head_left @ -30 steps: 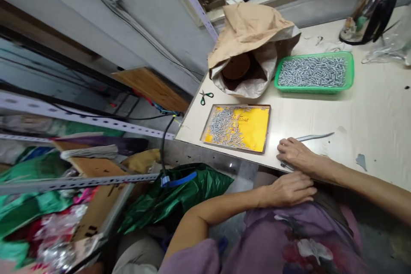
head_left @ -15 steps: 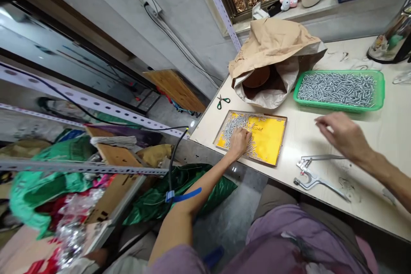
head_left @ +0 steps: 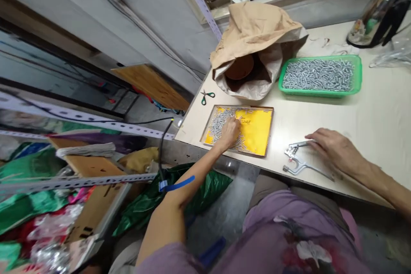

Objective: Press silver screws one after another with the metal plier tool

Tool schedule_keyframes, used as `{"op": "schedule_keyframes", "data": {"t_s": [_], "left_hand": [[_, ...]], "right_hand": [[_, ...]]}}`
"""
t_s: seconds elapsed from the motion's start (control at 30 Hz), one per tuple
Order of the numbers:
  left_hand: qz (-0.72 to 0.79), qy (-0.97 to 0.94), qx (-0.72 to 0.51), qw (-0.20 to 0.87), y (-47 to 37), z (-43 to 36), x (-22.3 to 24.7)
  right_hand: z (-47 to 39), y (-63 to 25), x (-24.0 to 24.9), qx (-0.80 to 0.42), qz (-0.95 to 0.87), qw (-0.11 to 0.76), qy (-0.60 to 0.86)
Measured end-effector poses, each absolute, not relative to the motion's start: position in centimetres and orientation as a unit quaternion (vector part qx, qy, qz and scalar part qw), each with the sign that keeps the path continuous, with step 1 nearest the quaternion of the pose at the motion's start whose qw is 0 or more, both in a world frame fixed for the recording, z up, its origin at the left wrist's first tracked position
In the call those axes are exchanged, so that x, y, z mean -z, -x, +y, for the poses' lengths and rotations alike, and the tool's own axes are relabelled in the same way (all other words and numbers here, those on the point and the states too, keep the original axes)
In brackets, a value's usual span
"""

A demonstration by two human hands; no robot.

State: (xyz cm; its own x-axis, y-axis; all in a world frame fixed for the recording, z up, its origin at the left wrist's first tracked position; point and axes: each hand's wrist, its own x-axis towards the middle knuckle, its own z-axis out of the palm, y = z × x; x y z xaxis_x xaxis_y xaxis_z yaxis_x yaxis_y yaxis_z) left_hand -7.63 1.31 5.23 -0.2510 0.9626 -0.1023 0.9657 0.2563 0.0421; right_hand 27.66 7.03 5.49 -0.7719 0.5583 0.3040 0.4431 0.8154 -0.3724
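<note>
My left hand (head_left: pixel 230 132) rests in a shallow tray lined in yellow (head_left: pixel 258 130), at the edge of a pile of small silvery metal pins (head_left: pixel 220 122). Its fingers are curled together, and whatever they pinch is too small to make out. Over on the right, my right hand (head_left: pixel 335 150) has its fingers closed on the upper handle of the metal C-jaw pliers (head_left: pixel 297 167). The jaw of the pliers points left, and the lower handle angles down toward the table's front edge.
Behind the tray a brown paper bag (head_left: pixel 257 25) lies with its mouth toward me. A green bin (head_left: pixel 357 75) full of similar metal pins stands right of it. Small scissors (head_left: pixel 205 96) lie near the left table edge; a glass kettle (head_left: pixel 369 28) stands at back right.
My right hand has come down from above the pliers and taken hold of the upper handle; the pliers have turned slightly. My left hand stays at the pins. The view has shifted.
</note>
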Motion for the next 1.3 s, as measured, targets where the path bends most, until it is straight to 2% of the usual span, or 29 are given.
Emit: {"op": "schedule_keyframes", "data": {"t_s": [0.07,0.17,0.23,0.33,0.77,1.0,1.3], "left_hand": [[0.790,-0.600,-0.079,0.099,6.0,0.6,-5.6],[0.734,-0.595,-0.200,0.259,1.2,-1.4,-6.0],[0.682,-0.598,-0.231,0.353,-2.4,-2.9,-5.9],[0.660,-0.577,-0.231,0.422,-6.4,-4.2,-5.1],[0.717,-0.450,-0.117,0.519,-7.1,-3.0,-3.7],[0.726,-0.437,-0.061,0.527,-7.8,-2.7,-4.7],[0.738,-0.439,-0.055,0.510,-7.9,-3.4,-4.7]], "right_hand": [[4.3,-28.8,-4.4,-0.158,-0.930,0.178,0.279],[1.3,-30.2,-2.9,-0.164,-0.926,0.140,0.311],[0.2,-30.6,-2.3,-0.161,-0.920,0.123,0.337],[-0.7,-30.7,-1.8,-0.148,-0.915,0.121,0.356],[-1.4,-30.3,-2.0,-0.107,-0.915,0.143,0.361],[-1.6,-30.3,-1.8,-0.097,-0.917,0.125,0.367],[1.4,-30.8,-1.5,-0.112,-0.926,0.106,0.345]]}}
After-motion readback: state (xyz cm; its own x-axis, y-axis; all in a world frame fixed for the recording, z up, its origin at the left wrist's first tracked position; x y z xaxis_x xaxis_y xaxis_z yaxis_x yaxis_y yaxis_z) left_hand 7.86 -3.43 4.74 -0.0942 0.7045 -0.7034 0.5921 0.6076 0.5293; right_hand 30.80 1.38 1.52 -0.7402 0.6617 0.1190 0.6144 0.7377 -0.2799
